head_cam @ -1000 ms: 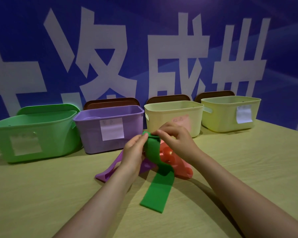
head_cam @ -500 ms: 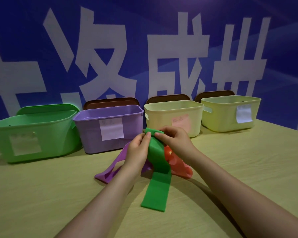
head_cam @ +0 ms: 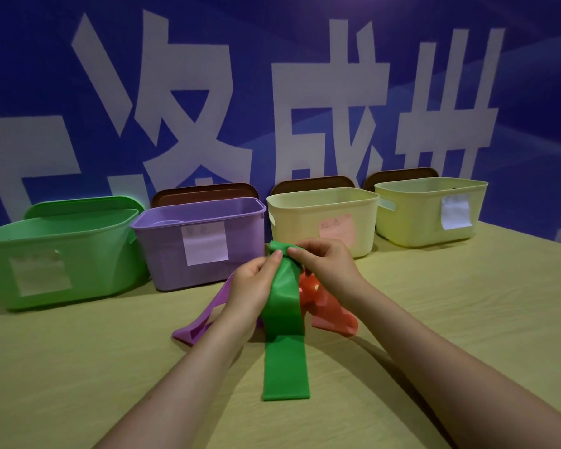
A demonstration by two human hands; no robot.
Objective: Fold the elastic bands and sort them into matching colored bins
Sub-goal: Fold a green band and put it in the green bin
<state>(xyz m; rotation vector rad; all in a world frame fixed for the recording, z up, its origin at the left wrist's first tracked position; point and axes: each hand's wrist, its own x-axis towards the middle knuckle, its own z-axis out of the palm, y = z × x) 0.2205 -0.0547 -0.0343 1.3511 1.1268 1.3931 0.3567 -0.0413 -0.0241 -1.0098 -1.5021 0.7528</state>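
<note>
Green bin: wide green plastic bin (head_cam: 62,254), far left of frame, open top, pale label on its front. Judged the target for the band in hand; well apart from the hands, so the carry crosses the purple bin's front.
Purple bin: lilac plastic bin (head_cam: 201,241), left of centre, white label. A loose tail could drag over its rim on the way across.
Purple band: flat lilac elastic band (head_cam: 204,314) on the yellow-green tabletop (head_cam: 467,319), partly under the left forearm. A sweeping arm could snag and shift it.
Left hand: left hand (head_cam: 255,286) pinches the upper end of the green band, thumb and fingertip closed on it.
Green band: flat bright green elastic band (head_cam: 285,319), centre frame, top end raised between both hands, lower end lying flat on the table toward the bottom of frame. Smooth stretchy material; judged likely to spring open or slip if either pinch loosens mid-fold, leaving uneven ends.
Right hand: right hand (head_cam: 326,270) pinches the same upper end from the other side, fingers curled.
Red band: crumpled orange-red elastic band (head_cam: 327,306) just behind the right wrist; may get dragged along.
Cream bins: two pale yellow plastic bins (head_cam: 324,218) (head_cam: 431,212), right of centre, near-identical tint, labels too small to read. Mis-sorting risk later.
</note>
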